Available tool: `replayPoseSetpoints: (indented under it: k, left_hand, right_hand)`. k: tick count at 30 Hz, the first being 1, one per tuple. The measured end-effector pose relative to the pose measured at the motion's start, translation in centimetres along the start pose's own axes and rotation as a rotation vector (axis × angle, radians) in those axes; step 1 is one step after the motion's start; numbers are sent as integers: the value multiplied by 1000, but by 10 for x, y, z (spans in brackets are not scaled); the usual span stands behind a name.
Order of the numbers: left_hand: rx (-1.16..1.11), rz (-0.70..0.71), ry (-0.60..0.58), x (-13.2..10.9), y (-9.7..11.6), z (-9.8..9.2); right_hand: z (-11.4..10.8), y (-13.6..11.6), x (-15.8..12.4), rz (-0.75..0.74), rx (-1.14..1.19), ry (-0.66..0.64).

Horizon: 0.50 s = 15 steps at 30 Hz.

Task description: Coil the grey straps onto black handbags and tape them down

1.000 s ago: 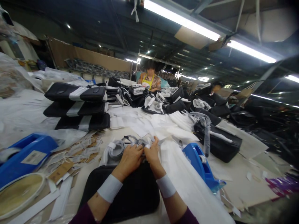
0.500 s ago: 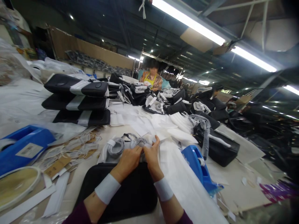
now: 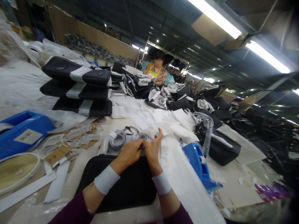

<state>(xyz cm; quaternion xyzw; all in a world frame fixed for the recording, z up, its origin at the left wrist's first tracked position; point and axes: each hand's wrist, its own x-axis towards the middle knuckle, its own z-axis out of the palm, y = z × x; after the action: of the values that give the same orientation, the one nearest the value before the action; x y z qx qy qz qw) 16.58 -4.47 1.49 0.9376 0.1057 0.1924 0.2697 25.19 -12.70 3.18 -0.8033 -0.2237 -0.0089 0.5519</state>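
A black bag point(image 3: 121, 186) lies flat in front of me on the table. My left hand point(image 3: 131, 153) is closed in a pinch at the bag's far edge, its fingertips against those of my right hand point(image 3: 152, 152). The right fingers are bent inward too, while one digit points up and away. What lies between the fingertips is small and mostly hidden. Just beyond the hands are a coiled strap in clear wrap point(image 3: 117, 139) and a second wrapped coil point(image 3: 141, 136). Each wrist wears a pale band.
At left are a blue tape dispenser point(image 3: 25, 133), a tape roll point(image 3: 18, 171), loose tags point(image 3: 58, 154) and stacked black bags point(image 3: 76, 88). Another blue dispenser point(image 3: 198, 165) stands right, beside white sheeting point(image 3: 179, 183). A person point(image 3: 156, 73) is behind piled bags.
My view has tilted slightly, so the scene sits a little higher. Both hands stay together at the bag's far edge, with only small finger movement.
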Motion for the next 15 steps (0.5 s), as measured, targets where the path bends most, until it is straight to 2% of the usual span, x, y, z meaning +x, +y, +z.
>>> replayPoseSetpoints:
  k: [5,11,15]
  left_hand:
    - [-91,38,-62,1,-2,-3]
    - [-127,121,-179,1,-7,-5]
    - [-95,132,-205,0,-7,-7]
  right_hand:
    - [1,7,4,-72,-47,-72]
    - [5,16,10,-41,-137,-165]
    - [2,16,12,-48,-220,-178]
